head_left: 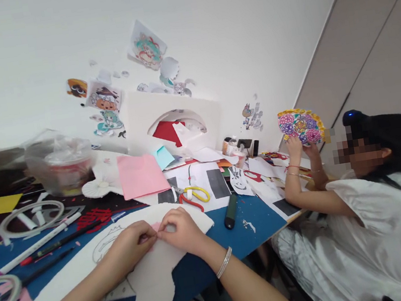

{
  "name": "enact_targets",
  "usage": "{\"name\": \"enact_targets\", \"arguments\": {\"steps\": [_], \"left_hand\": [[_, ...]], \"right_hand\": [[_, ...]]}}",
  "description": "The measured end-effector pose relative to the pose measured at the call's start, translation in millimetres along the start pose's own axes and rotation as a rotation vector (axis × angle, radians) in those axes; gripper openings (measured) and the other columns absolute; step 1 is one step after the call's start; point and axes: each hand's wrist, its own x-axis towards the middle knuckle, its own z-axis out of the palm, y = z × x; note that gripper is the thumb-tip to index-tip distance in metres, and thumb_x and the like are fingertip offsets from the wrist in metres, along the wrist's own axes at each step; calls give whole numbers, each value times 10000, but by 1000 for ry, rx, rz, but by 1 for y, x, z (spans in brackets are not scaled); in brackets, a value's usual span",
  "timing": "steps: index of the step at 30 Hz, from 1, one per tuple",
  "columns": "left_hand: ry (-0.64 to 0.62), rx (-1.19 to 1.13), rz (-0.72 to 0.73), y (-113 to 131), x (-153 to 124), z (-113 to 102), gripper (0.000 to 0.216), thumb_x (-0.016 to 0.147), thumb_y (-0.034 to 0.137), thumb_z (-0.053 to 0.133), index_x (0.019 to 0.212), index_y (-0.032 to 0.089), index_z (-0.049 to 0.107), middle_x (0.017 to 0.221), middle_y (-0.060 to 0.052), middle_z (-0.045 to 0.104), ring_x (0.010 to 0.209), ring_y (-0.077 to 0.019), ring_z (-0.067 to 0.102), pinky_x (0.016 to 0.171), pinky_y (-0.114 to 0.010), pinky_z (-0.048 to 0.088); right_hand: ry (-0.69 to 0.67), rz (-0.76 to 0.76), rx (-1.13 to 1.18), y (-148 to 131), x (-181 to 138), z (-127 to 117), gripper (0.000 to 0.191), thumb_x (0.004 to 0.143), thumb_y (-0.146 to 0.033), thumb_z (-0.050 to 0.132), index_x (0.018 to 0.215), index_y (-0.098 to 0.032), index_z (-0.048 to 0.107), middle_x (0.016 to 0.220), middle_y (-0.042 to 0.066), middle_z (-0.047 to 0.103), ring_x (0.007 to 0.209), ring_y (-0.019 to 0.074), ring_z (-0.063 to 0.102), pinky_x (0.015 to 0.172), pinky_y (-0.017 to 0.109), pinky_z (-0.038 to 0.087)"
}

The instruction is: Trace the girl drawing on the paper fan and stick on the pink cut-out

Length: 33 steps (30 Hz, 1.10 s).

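My left hand and my right hand meet fingertip to fingertip, both pinched on a small piece of pink paper. Much of that piece is hidden by the fingers. Under them lies a large white cutout with black line drawing on it. A pale lobed cutout rests partly over it and sticks out past the table's front edge. Just beyond my right hand are scissors with yellow and red handles.
Beside the scissors lies a dark green pen-like tool. Pink paper, pens and a bagged tub crowd the table. On the right, a seated person holds up a colourful floral fan-shaped piece.
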Motion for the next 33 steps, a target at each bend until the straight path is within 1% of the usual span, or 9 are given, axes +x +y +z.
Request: {"name": "enact_targets", "arguments": {"steps": [7, 12, 15, 19, 22, 24, 26, 30, 33], "left_hand": [[16, 13, -8, 5, 0, -2, 154, 615, 334, 367, 559, 215, 448, 618, -17, 505, 625, -188, 480, 600, -289, 353], [-13, 6, -19, 5, 1, -3, 229, 600, 358, 367, 619, 199, 531, 635, -22, 522, 630, -190, 487, 603, -290, 363], [-7, 5, -30, 7, 1, -4, 249, 598, 384, 369, 619, 197, 532, 637, -23, 529, 635, -192, 492, 610, -293, 371], [6, 5, -18, 7, 0, -4, 227, 602, 389, 370, 584, 204, 501, 622, -20, 519, 630, -187, 491, 611, -292, 379], [6, 15, 1, 6, 0, -4, 207, 615, 364, 384, 585, 201, 508, 626, -20, 535, 627, -181, 503, 609, -287, 390], [-3, 37, 28, 4, -1, -4, 211, 652, 341, 393, 612, 191, 536, 645, -24, 557, 636, -179, 517, 615, -287, 401], [-16, 59, 60, 4, -2, -3, 220, 693, 324, 411, 650, 181, 572, 681, -32, 580, 671, -182, 535, 653, -296, 418], [-43, 92, 114, 5, -8, -3, 181, 722, 237, 470, 776, 189, 637, 823, -42, 618, 838, -195, 551, 796, -319, 421], [-67, 114, 153, 6, -15, -4, 197, 751, 179, 471, 845, 195, 643, 890, -50, 615, 900, -196, 539, 829, -317, 419]], "right_hand": [[-2, 29, 13, 0, 1, 2, 149, 704, -130, 712, 623, -180, 598, 739, -9, 676, 756, 125, 613, 808, 258, 407], [-16, 28, 4, 1, 0, 3, 146, 701, -150, 719, 627, -183, 598, 746, -25, 663, 759, 114, 598, 811, 245, 401], [-23, 13, -18, 1, -1, 3, 138, 715, -157, 713, 641, -181, 600, 755, -23, 655, 767, 114, 581, 809, 243, 395], [-21, -27, -72, -1, -3, 4, 112, 731, -148, 698, 692, -184, 600, 800, -13, 639, 837, 144, 536, 818, 268, 380], [-26, -65, -101, -1, -5, 3, 95, 747, -175, 699, 737, -184, 605, 845, -2, 632, 864, 158, 513, 840, 294, 364], [-38, -87, -99, 1, -7, 2, 95, 755, -209, 706, 763, -185, 614, 855, -1, 633, 863, 157, 512, 829, 290, 371], [-58, -107, -82, 3, -9, 0, 97, 756, -226, 711, 770, -186, 623, 844, -2, 637, 849, 151, 517, 808, 277, 385], [-116, -148, -37, 5, -14, -5, 72, 749, -199, 714, 751, -183, 644, 818, -1, 638, 833, 147, 529, 790, 266, 407], [-146, -171, -17, 3, -17, -9, 49, 758, -169, 700, 776, -186, 657, 839, 3, 638, 851, 148, 537, 814, 276, 414]]}}
